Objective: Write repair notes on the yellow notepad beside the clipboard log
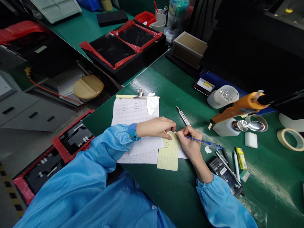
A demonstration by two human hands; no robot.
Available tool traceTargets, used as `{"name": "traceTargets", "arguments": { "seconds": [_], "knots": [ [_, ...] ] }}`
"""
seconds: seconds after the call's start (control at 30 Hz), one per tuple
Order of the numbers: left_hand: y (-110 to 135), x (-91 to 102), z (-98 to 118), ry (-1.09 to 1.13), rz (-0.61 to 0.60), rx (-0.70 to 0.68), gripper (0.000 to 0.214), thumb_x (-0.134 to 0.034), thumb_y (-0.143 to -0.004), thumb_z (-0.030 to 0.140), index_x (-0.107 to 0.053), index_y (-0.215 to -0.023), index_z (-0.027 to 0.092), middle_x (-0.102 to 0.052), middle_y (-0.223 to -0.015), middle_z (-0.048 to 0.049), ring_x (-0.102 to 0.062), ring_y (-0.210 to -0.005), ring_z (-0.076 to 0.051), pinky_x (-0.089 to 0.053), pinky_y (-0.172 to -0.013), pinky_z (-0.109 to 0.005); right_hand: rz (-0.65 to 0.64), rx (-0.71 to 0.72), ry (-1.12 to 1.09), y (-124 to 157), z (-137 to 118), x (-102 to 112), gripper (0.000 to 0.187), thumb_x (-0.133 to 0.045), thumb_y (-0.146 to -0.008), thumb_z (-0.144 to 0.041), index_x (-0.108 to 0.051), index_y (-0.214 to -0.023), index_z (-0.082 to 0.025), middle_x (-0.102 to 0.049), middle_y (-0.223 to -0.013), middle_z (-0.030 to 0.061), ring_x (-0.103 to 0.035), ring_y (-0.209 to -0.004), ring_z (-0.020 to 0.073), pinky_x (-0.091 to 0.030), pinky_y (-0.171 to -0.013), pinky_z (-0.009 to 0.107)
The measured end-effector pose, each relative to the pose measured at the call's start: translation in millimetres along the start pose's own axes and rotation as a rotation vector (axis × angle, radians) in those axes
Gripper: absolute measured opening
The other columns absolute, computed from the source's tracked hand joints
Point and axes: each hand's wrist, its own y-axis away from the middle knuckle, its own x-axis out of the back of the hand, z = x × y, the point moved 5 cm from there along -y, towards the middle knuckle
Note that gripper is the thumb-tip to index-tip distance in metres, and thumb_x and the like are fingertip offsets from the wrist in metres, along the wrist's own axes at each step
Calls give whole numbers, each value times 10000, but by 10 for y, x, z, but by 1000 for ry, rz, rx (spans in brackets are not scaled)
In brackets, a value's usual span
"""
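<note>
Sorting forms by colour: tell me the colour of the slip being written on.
Pale yellow slip, clearest in the head view.

Papers and tools spread across the table [166, 196].

A slip of paper [169, 155] lies just right of the clipboard [135, 114], overlapping its sheets. Both hands meet on the slip's top edge. Right of them lie a pen [182, 115], a glue gun [237, 109] on its stand, and, farther right, a tape roll [290, 139].

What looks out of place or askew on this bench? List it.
A crumpled white tissue lies on the clipboard beside its clip. The orange glue gun rests tilted on a white block. Nothing looks spilled or broken where the left hand and right hand write.
</note>
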Motion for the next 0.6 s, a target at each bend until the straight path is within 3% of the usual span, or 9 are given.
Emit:
{"name": "traceTargets", "arguments": {
  "seconds": [0.27, 0.6],
  "knots": [
    [-12, -15, -14, 24, 1, -31, 235, -887, -967, 260, -682, -1058, 188, -655, -880, 16, -614, -784, -194, -428, -862, -308, -8, -8, -27, -11, 19, 2, 351, -638, -853, -286, -374, -624, -262, -425, -562, -67, -414, -528, 113, -346, -547, 267],
    [-6, -51, -74, 24, 52, -93, 191, -827, -987, 273, -657, -1048, 211, -666, -858, 23, -605, -725, -183, -439, -819, -312, -1, -9, 6, -10, -11, 5, 389, -634, -892, -314, -357, -623, -268, -382, -553, -68, -370, -522, 114, -329, -534, 275]
  ]
}}
